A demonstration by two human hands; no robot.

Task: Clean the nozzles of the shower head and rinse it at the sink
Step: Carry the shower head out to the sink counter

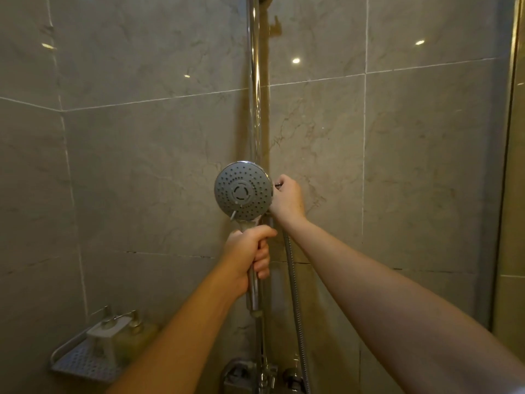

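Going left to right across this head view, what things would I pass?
Corner shelf with bottles → left hand gripping the shower head handle → right hand at the rail bracket → glass door frame.

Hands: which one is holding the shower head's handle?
The left hand, fingers wrapped round the handle below the shower head. The right hand is at the bracket on the rail beside it.
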